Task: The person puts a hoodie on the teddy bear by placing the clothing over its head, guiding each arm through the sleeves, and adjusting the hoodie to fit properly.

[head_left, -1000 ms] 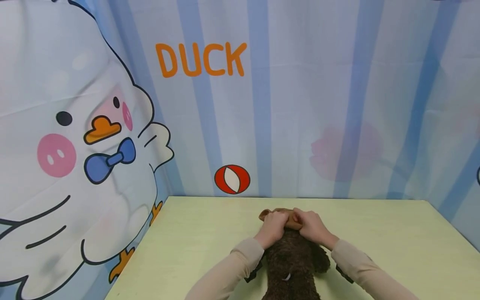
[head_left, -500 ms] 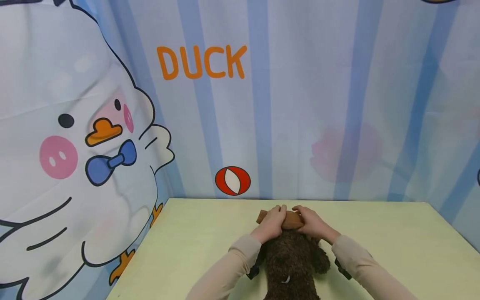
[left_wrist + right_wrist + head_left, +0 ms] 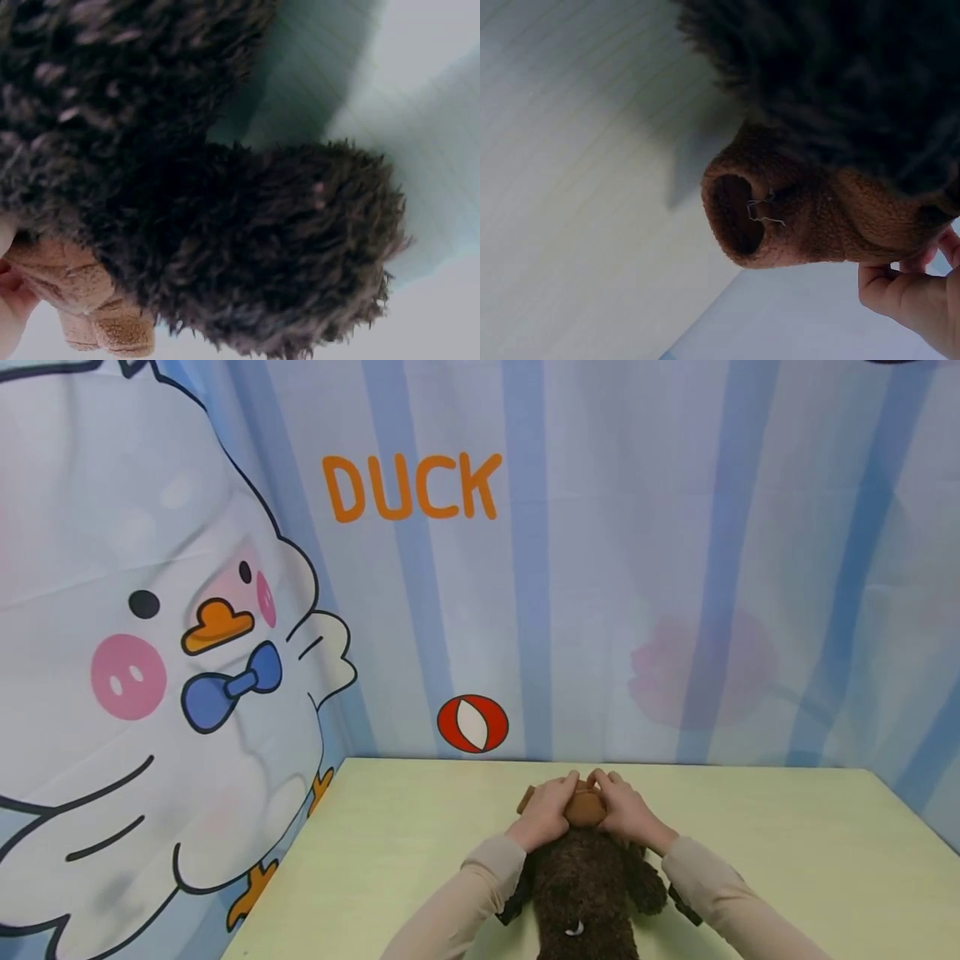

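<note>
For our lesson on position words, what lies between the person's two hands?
In the head view, brown cloth at the far end of the dark furry toy lies between the left hand and right hand.

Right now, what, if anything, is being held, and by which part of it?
The brown fleece piece at the far end of the dark furry plush toy; left grip and right grip hold it on either side of its middle.

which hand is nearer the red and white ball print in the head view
The left hand: it grips the brown fleece piece on the side toward the ball print; the right hand grips its opposite side.
</note>
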Action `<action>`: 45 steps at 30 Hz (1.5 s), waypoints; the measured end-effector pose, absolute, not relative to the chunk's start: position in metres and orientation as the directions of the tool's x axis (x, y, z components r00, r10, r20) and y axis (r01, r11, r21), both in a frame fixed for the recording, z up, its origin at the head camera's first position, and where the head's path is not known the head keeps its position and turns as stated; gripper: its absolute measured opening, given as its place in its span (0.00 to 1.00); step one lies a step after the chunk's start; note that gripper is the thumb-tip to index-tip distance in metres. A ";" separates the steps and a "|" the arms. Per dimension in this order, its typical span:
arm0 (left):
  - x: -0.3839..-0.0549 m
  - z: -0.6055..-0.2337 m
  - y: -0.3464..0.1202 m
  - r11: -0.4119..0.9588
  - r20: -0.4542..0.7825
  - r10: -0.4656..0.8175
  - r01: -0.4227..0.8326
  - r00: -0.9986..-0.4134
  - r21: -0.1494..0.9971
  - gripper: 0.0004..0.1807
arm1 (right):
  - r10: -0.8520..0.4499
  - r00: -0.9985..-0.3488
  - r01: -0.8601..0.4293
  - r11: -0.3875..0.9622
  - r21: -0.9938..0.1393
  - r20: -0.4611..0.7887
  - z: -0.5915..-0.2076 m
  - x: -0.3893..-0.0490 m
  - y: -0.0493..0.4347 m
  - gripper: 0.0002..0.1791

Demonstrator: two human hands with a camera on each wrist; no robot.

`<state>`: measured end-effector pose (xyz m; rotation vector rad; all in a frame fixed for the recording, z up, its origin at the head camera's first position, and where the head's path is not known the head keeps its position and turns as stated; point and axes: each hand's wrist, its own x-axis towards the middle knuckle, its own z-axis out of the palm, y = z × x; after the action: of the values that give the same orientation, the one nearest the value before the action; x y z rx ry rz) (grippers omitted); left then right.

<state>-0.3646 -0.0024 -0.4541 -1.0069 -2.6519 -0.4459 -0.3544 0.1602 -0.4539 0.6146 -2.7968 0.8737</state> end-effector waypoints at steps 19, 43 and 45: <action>-0.370 -0.454 -0.002 0.800 0.182 0.527 0.557 -0.830 0.224 0.26 | -0.353 -0.898 -0.440 0.731 -0.521 0.263 -0.460 -0.360 0.165 0.26; -0.356 -0.469 -0.005 0.764 0.527 0.565 0.643 -0.634 -0.046 0.06 | -0.417 -0.740 -0.545 0.832 -0.106 0.528 -0.471 -0.340 0.158 0.12; -0.354 -0.466 -0.009 0.738 0.521 0.607 0.669 -0.600 -0.089 0.07 | -0.441 -0.709 -0.550 0.834 -0.039 0.551 -0.472 -0.337 0.163 0.15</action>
<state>-0.3545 -0.0090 -0.4659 -0.9643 -2.4072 -0.1550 -0.3370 0.1632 -0.4716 0.7272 -2.4760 0.2715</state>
